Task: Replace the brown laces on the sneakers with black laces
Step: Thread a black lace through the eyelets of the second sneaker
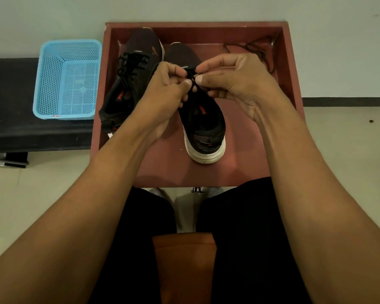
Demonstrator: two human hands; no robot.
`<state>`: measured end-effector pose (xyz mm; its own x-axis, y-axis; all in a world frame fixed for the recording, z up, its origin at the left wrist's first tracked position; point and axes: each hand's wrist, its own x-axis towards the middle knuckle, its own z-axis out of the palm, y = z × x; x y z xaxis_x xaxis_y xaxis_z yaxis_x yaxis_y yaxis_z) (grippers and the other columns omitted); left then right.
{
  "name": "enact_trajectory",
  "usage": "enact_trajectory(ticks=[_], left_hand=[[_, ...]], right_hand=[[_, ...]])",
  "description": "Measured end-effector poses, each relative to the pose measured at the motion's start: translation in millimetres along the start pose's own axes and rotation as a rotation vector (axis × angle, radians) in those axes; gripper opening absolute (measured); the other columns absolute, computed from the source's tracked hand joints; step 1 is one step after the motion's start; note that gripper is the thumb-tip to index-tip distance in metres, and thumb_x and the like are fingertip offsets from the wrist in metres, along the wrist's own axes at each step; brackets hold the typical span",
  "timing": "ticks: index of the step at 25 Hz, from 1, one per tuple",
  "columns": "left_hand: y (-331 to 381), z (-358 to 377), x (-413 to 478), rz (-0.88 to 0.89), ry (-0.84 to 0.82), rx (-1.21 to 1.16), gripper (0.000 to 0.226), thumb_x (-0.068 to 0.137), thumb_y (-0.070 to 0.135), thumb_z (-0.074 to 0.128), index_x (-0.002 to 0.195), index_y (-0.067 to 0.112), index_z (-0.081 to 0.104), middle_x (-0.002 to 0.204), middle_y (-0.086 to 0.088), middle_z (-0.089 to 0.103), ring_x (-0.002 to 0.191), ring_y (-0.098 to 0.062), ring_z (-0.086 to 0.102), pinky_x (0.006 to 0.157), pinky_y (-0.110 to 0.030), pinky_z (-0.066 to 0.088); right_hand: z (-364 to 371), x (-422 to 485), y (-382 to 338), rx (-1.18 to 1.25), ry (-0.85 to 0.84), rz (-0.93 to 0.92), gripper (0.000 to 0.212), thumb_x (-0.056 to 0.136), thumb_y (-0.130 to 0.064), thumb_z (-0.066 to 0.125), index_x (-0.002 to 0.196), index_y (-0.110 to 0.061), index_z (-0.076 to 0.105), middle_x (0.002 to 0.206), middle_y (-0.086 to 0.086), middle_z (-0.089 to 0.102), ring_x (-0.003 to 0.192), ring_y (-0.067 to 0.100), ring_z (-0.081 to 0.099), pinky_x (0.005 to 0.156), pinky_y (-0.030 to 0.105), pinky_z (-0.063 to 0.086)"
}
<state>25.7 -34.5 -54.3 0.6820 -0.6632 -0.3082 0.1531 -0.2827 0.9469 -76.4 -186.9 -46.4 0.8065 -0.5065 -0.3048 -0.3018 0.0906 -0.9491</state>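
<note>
Black lace [193, 78] hides mostly behind pinching left hand [167, 89] and right hand [234, 79].

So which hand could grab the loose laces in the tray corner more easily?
Probably the right hand. The loose laces lie in the tray's far right corner, just beyond it. The left hand is farther off. Both pinch the black lace, so it must let go first.

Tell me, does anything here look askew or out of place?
Mildly. The left black sneaker with black laces lies slanted, not lined up with the black white-soled sneaker being laced. A loose dark lace lies tangled in the far right corner of the red-brown wooden tray.
</note>
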Motion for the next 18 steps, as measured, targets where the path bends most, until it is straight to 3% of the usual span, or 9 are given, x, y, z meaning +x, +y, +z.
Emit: enact_trajectory(ticks=[4,8,10,13,18], left_hand=[[0.8,-0.7,-1.1,-0.02,0.033,-0.061,0.018,0.099,0.002,0.059,0.106,0.015,0.05,0.084,-0.002,0.068,0.069,-0.009,0.053,0.062,-0.023,0.042],[3.0,2.1,2.4,-0.074,0.051,-0.058,0.017,0.1,0.001,0.053,0.101,0.018,0.053,0.083,0.0,0.063,0.065,-0.007,0.049,0.061,-0.023,0.04],[3.4,3.8,3.1,-0.073,0.026,-0.042,0.019,0.101,-0.001,0.05,0.102,0.018,0.053,0.081,0.001,0.062,0.065,-0.006,0.047,0.061,-0.022,0.039],[3.7,4.9,3.6,-0.078,-0.008,-0.047,0.02,0.101,-0.003,0.048,0.105,0.016,0.055,0.08,0.002,0.061,0.064,-0.006,0.047,0.061,-0.021,0.038],[6.1,3.1,2.7,-0.107,-0.031,-0.089,0.019,0.101,-0.002,0.047,0.108,0.013,0.058,0.08,0.002,0.061,0.063,-0.005,0.046,0.062,-0.022,0.037]], right_hand=[[0.3,-1.0,-1.5,-0.175,0.014,-0.137,0.022,0.084,-0.011,0.088,0.104,-0.009,0.079,0.084,0.002,0.081,0.08,0.012,0.078,0.076,0.027,0.063],[2.2,-0.6,-1.6,-0.374,-0.024,-0.299,0.026,0.087,-0.014,0.085,0.111,-0.01,0.076,0.091,-0.004,0.082,0.091,0.004,0.078,0.088,0.024,0.059],[0.2,1.7,1.9,-0.248,-0.053,-0.242,0.027,0.087,-0.01,0.085,0.111,-0.008,0.074,0.094,0.002,0.082,0.094,0.011,0.078,0.091,0.029,0.06],[-3.6,3.6,5.9,-0.007,-0.097,-0.085,0.023,0.088,-0.003,0.082,0.108,-0.011,0.073,0.1,0.009,0.082,0.091,0.016,0.075,0.083,0.029,0.058],[-3.1,1.9,3.7,-0.026,-0.107,-0.102,0.025,0.09,-0.003,0.08,0.112,-0.009,0.07,0.102,0.01,0.081,0.089,0.013,0.075,0.078,0.026,0.058]])
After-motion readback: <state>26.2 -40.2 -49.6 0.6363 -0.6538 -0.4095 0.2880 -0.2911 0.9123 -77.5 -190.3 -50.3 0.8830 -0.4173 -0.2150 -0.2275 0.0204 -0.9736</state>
